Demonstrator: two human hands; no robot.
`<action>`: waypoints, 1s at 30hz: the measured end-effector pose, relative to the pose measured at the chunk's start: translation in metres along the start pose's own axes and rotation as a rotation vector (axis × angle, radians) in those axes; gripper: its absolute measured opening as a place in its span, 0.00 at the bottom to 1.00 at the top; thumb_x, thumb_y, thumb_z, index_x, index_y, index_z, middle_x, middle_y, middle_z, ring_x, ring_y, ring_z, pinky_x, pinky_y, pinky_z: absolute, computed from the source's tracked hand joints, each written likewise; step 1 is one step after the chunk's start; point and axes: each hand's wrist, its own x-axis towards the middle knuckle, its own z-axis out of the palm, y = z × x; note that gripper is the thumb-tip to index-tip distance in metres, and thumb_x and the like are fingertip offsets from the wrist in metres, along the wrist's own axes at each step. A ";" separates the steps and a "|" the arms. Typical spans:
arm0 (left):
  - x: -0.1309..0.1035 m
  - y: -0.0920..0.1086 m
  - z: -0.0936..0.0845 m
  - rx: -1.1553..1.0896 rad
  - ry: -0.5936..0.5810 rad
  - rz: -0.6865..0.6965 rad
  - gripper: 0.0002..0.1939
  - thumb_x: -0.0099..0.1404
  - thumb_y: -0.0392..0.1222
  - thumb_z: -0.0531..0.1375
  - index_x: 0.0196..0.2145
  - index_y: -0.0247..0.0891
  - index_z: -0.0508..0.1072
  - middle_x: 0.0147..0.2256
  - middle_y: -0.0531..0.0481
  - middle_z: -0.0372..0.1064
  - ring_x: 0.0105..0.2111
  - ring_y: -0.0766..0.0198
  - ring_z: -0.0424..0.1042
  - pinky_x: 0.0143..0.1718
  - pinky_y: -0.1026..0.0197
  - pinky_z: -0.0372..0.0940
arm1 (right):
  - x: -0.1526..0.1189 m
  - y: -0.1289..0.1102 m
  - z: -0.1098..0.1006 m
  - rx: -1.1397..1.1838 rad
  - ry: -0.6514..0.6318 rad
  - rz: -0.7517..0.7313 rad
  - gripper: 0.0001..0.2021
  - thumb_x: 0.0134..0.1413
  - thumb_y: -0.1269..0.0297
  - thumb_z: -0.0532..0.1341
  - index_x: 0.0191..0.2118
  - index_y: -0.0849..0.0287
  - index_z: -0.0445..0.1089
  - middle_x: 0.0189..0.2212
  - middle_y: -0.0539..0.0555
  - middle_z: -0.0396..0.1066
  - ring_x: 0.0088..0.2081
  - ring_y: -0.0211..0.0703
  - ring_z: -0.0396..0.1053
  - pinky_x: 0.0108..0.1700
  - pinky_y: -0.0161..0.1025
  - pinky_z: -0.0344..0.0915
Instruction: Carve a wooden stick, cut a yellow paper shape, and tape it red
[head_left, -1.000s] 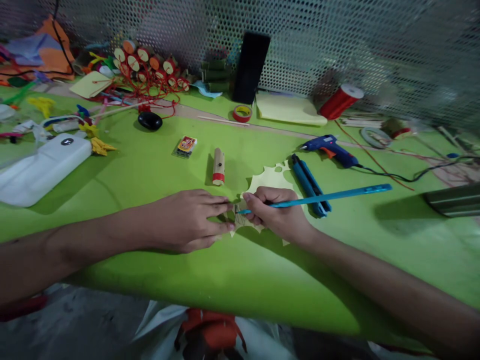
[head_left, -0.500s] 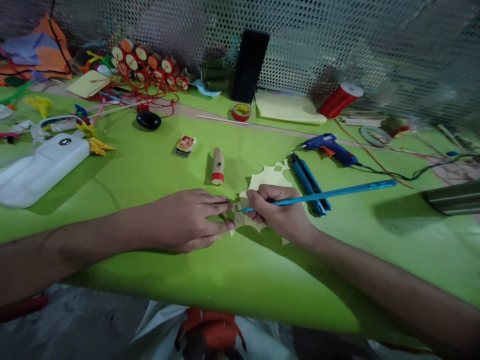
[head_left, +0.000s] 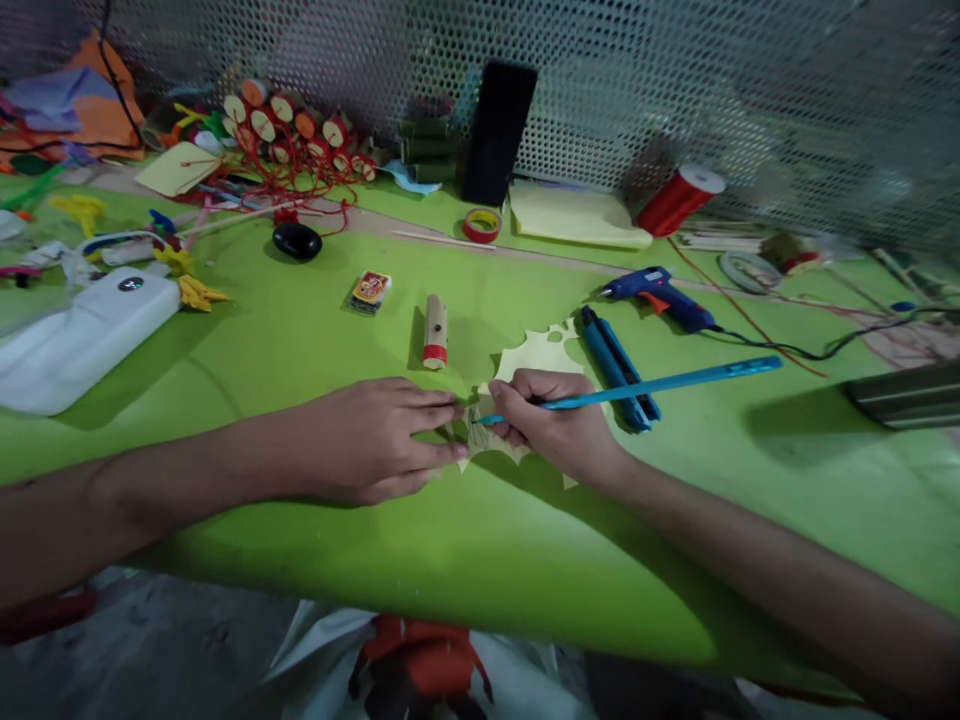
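My right hand (head_left: 559, 415) is closed around a slim blue pen (head_left: 667, 383), its tip down on a pale yellow piece of paper (head_left: 536, 353) with scalloped, cut-out edges. Dark drawn lines show on the paper by the tip. My left hand (head_left: 386, 440) lies flat, fingers spread, with its fingertips on the paper's left edge. Part of the paper is hidden under my right hand. Just right of the paper lies a blue utility knife (head_left: 619, 368). Beyond my left hand is a small tan tube with a red band (head_left: 436, 333).
A blue glue gun (head_left: 660, 297) with a black cord lies at right, near a metal cylinder (head_left: 907, 395). Farther back are a red spool (head_left: 679, 200), a tape roll (head_left: 481, 225), a leaning black phone (head_left: 499, 135) and a matchbox-like box (head_left: 370, 291). A white device (head_left: 90, 335) sits left.
The pen has shifted slightly left and tilted a little, its tip moving over the drawn lines. My left hand has stayed in place on the paper.
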 end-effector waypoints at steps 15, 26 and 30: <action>0.000 -0.001 0.001 -0.009 -0.009 -0.003 0.19 0.77 0.46 0.58 0.60 0.42 0.79 0.61 0.37 0.76 0.62 0.46 0.75 0.63 0.46 0.70 | 0.000 -0.004 0.000 -0.073 0.010 -0.036 0.23 0.62 0.62 0.67 0.18 0.57 0.63 0.14 0.47 0.67 0.17 0.31 0.61 0.21 0.30 0.59; 0.002 -0.001 0.000 -0.024 -0.002 0.006 0.19 0.77 0.45 0.58 0.59 0.40 0.80 0.60 0.35 0.76 0.62 0.45 0.75 0.63 0.45 0.70 | -0.001 -0.003 0.001 -0.061 -0.016 0.021 0.23 0.63 0.56 0.67 0.19 0.56 0.62 0.15 0.47 0.65 0.18 0.33 0.63 0.20 0.30 0.59; 0.002 -0.001 0.000 -0.014 -0.013 0.002 0.20 0.77 0.46 0.58 0.61 0.41 0.78 0.61 0.36 0.76 0.62 0.45 0.75 0.63 0.45 0.71 | 0.000 -0.003 0.002 -0.125 0.009 -0.049 0.23 0.62 0.64 0.64 0.17 0.56 0.57 0.14 0.46 0.62 0.17 0.30 0.58 0.19 0.30 0.54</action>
